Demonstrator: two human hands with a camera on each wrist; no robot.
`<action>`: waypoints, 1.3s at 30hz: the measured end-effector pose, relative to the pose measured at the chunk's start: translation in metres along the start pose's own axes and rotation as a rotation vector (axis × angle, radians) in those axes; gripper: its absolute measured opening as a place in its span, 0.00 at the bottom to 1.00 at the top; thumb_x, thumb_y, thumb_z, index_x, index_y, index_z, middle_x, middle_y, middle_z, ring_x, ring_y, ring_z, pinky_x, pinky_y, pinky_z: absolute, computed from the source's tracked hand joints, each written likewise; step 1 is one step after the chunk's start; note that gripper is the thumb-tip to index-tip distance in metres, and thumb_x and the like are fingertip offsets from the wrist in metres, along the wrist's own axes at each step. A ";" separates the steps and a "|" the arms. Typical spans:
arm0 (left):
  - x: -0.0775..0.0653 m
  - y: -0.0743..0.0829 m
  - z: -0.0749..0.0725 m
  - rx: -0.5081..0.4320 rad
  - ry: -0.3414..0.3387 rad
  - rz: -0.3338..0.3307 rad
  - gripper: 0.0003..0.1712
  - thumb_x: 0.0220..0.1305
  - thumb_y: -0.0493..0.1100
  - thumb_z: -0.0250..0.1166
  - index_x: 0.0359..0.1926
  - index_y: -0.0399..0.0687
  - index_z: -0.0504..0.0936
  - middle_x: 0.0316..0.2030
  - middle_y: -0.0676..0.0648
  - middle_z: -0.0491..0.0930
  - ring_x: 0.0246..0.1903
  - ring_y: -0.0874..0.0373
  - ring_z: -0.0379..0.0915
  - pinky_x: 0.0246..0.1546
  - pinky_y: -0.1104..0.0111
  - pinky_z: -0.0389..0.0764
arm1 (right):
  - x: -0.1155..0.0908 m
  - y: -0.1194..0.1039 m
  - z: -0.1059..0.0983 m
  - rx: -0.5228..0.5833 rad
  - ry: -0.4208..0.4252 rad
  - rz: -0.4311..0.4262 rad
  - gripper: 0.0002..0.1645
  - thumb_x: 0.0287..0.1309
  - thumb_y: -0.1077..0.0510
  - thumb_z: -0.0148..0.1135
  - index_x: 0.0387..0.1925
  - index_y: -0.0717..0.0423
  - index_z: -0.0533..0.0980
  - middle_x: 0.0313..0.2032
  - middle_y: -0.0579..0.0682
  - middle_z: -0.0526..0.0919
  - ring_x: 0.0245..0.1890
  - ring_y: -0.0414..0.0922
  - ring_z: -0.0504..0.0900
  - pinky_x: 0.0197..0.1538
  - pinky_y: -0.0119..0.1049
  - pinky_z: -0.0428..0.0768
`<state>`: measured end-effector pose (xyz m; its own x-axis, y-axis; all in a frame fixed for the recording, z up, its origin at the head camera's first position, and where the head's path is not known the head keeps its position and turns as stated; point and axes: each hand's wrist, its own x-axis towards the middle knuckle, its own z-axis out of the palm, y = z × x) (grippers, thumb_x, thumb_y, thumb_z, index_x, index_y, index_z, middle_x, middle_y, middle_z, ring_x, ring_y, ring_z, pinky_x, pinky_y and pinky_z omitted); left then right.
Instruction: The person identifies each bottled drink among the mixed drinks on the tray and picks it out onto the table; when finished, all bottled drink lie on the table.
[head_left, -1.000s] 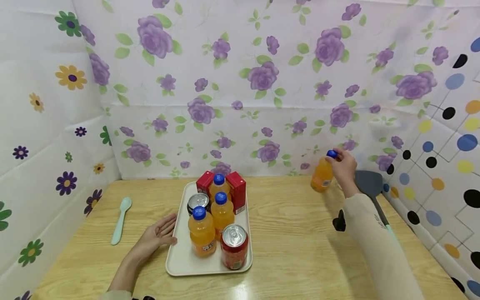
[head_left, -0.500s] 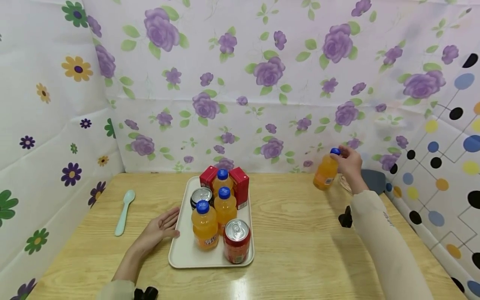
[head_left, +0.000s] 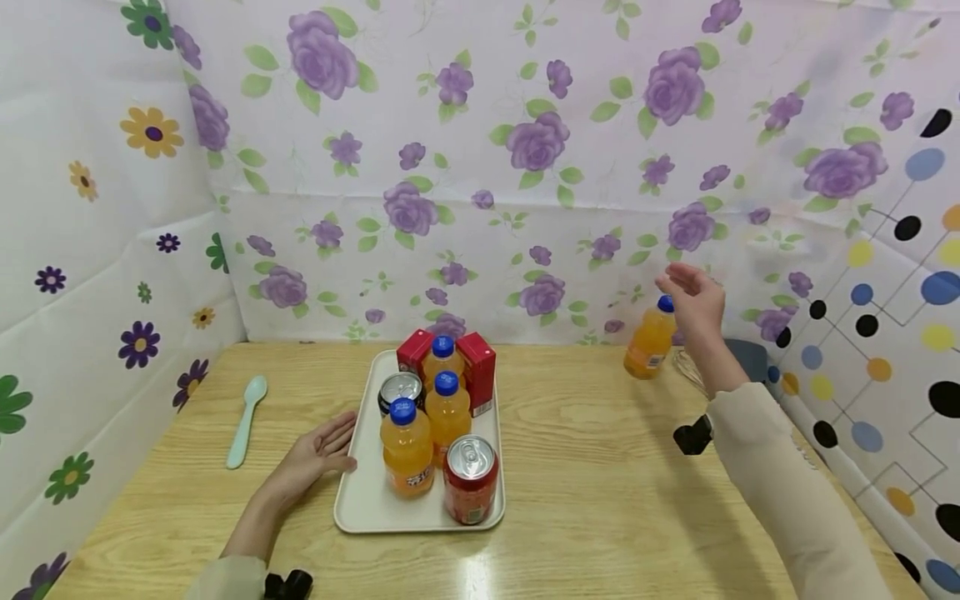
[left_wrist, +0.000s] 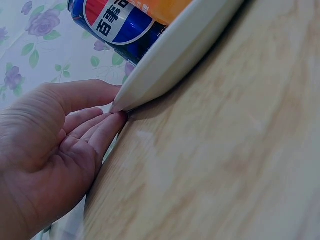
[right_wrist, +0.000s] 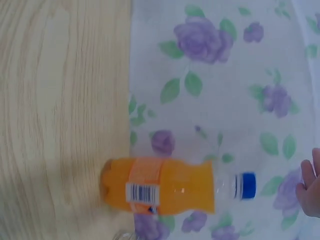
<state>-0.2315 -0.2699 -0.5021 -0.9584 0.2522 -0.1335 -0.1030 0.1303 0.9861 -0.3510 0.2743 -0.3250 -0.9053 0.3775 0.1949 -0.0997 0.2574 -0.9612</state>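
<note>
At the left long side of a cream tray (head_left: 367, 521), my left hand (head_left: 307, 467) pinches the rim, thumb on top and fingertips against its underside. The tray bears orange soda bottles (head_left: 407, 454) with blue caps, a red can (head_left: 471, 483), a black-topped Pepsi can (left_wrist: 107, 22) and red boxes (head_left: 480, 371). My right hand (head_left: 696, 304) is raised at the back right, fingers loosely extended and holding nothing. Just below it an orange soda bottle (right_wrist: 175, 185) stands upright on the table near the curtain, its cap apart from the fingers in the right wrist view.
A pale green spoon (head_left: 246, 425) lies on the table left of the tray. A grey spatula head (head_left: 746, 358) shows behind the right forearm, with a beige coiled thing (head_left: 688, 371) beside it. Patterned curtains (head_left: 525, 208) enclose the table's back and sides.
My right hand has let go of the bottle's cap and lifted above it, leaving the bottle standing. My left hand stays at the tray's edge. The head view has shifted slightly.
</note>
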 end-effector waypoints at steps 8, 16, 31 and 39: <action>-0.001 -0.001 0.000 -0.008 0.007 0.001 0.52 0.56 0.31 0.66 0.76 0.37 0.46 0.76 0.37 0.47 0.75 0.44 0.45 0.62 0.82 0.71 | -0.024 -0.011 0.035 -0.010 -0.234 -0.025 0.37 0.60 0.42 0.63 0.67 0.53 0.68 0.65 0.51 0.74 0.56 0.32 0.74 0.75 0.40 0.66; -0.002 -0.001 0.000 -0.018 -0.011 0.009 0.52 0.57 0.31 0.66 0.76 0.37 0.46 0.77 0.37 0.46 0.75 0.44 0.44 0.63 0.80 0.70 | -0.048 -0.018 0.074 -0.025 -0.456 -0.083 0.34 0.63 0.45 0.61 0.66 0.55 0.69 0.65 0.56 0.74 0.57 0.37 0.76 0.74 0.43 0.69; -0.003 0.003 -0.003 -0.013 -0.014 0.008 0.51 0.57 0.30 0.65 0.76 0.36 0.46 0.76 0.36 0.45 0.75 0.43 0.44 0.61 0.82 0.71 | -0.088 -0.027 0.156 0.023 -0.670 -0.270 0.28 0.64 0.55 0.62 0.63 0.61 0.72 0.61 0.59 0.78 0.65 0.54 0.74 0.72 0.49 0.71; -0.002 0.003 -0.001 -0.017 -0.018 0.015 0.52 0.56 0.30 0.66 0.76 0.35 0.46 0.76 0.35 0.46 0.75 0.42 0.44 0.61 0.83 0.71 | -0.107 -0.024 0.176 0.016 -0.782 -0.212 0.28 0.64 0.54 0.61 0.64 0.57 0.72 0.62 0.56 0.78 0.63 0.51 0.77 0.68 0.46 0.76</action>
<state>-0.2305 -0.2711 -0.4992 -0.9549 0.2716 -0.1202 -0.0931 0.1105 0.9895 -0.3251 0.0710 -0.3574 -0.8926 -0.4107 0.1862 -0.3023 0.2386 -0.9229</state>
